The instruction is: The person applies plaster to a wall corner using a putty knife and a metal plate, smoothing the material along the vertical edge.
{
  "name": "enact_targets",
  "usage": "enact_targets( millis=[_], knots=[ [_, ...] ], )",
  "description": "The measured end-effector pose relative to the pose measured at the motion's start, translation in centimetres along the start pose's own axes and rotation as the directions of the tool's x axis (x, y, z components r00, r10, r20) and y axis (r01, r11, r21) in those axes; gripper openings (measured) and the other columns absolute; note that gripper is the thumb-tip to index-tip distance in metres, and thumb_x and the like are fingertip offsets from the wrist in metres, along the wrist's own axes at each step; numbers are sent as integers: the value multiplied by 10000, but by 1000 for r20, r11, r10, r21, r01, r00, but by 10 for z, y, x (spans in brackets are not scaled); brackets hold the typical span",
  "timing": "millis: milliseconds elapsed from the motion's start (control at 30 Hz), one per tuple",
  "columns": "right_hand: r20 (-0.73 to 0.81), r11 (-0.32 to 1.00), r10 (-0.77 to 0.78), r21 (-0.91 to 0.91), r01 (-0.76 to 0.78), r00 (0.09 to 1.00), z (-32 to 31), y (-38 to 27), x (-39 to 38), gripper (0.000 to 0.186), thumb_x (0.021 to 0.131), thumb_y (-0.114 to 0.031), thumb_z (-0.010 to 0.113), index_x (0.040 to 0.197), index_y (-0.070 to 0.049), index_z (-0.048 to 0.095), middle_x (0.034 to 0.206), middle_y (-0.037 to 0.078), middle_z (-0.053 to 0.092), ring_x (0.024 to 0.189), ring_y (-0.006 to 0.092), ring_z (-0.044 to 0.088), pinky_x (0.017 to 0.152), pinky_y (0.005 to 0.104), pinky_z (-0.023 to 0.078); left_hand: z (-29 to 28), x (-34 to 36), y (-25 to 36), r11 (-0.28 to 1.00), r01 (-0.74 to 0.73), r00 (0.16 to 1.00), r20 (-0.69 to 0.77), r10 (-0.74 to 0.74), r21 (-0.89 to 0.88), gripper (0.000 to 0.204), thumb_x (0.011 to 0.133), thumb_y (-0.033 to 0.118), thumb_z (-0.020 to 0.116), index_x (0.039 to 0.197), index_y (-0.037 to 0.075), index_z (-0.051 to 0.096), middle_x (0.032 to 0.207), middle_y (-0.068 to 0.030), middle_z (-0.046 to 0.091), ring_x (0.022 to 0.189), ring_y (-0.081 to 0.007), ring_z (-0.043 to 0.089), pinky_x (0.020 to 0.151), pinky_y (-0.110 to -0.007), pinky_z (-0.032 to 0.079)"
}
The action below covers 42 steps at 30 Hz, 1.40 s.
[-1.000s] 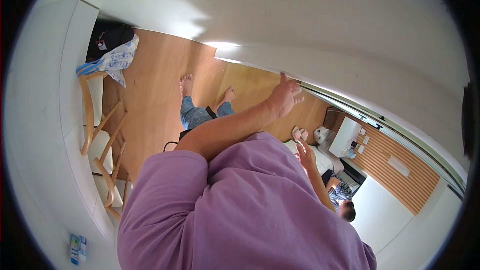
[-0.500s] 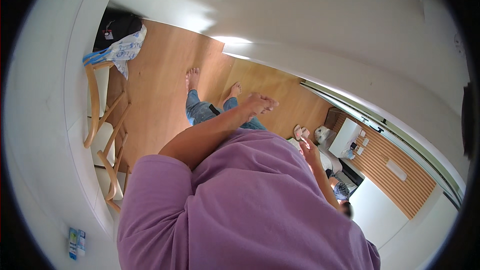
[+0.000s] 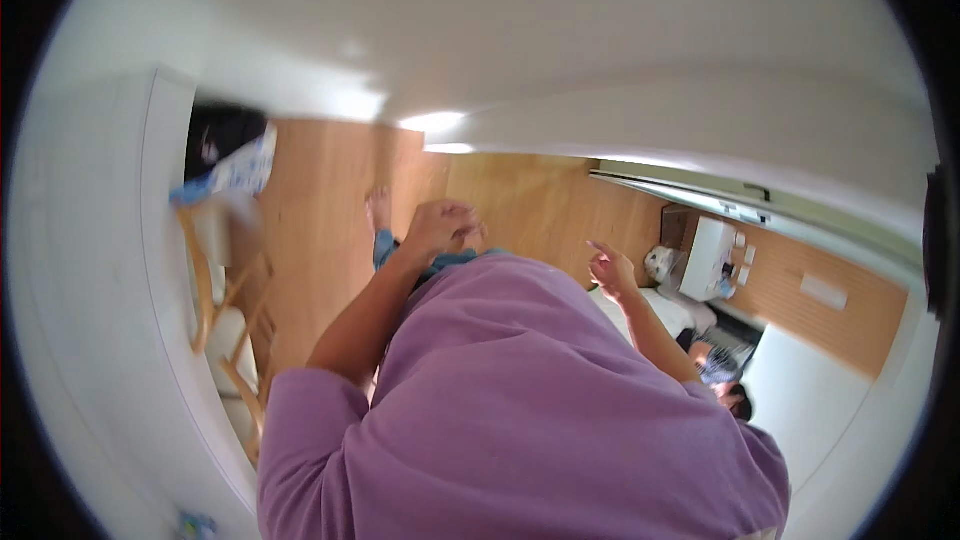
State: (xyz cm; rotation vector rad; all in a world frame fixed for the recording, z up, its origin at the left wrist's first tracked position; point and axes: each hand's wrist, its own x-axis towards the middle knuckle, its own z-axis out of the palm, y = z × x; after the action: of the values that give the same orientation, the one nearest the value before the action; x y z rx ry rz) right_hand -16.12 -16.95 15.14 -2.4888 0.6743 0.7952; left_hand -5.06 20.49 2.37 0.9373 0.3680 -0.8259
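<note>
My left hand [image 3: 440, 230] hangs in front of my purple shirt [image 3: 510, 380], over my legs, its fingers loosely bent and blurred; whether anything is in them is unclear. My right hand [image 3: 612, 266] is by the right side of my belly, index finger stretched out, the others apart and bent, with no object visible in it. Below, a bare foot [image 3: 378, 205] and blue jeans [image 3: 383, 248] show on the wooden floor [image 3: 320, 190].
White wall [image 3: 580, 30] spans the top, with a door track [image 3: 700, 195] beneath. Left: white cabinet [image 3: 130, 270], wooden chairs [image 3: 205, 290], black bag [image 3: 225, 125], patterned plastic bag [image 3: 250, 165]. Right: bed [image 3: 655, 310], seated person [image 3: 720, 370], white shelf unit [image 3: 705, 255], slatted panel [image 3: 860, 325].
My left hand has come away from the wall edge, down and leftward, its fingers more bent. My right hand is slightly higher in view. The floor and wall edge sit lower in view.
</note>
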Motion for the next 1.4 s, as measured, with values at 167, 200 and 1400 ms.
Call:
enact_targets(
  millis=[167,200,1400],
  knots=[
    [2,941,79,330,-75,997,-13,32,31,196,875,-174,705,1025,-57,753,735,55,686,640,133,648,595,306,524,84,14,45,847,-2,1000,-11,9,532,203,910,105,734,994,-79,720,889,-112,733,810,-176,720,759,-291,595],
    [3,928,105,359,-99,994,-15,38,30,166,871,-187,710,963,-59,764,712,55,685,632,143,647,588,314,520,103,18,47,795,18,1000,-27,-1,606,197,914,108,729,989,-74,723,884,-108,735,821,-172,721,763,-294,595],
    [345,710,373,491,-505,861,-314,383,568,348,963,-349,620,1207,-113,694,967,100,713,833,234,691,735,377,555,607,705,279,741,-102,994,94,53,664,344,1003,289,656,1033,-49,713,941,-143,744,807,-180,724,730,-298,589]
  ],
)
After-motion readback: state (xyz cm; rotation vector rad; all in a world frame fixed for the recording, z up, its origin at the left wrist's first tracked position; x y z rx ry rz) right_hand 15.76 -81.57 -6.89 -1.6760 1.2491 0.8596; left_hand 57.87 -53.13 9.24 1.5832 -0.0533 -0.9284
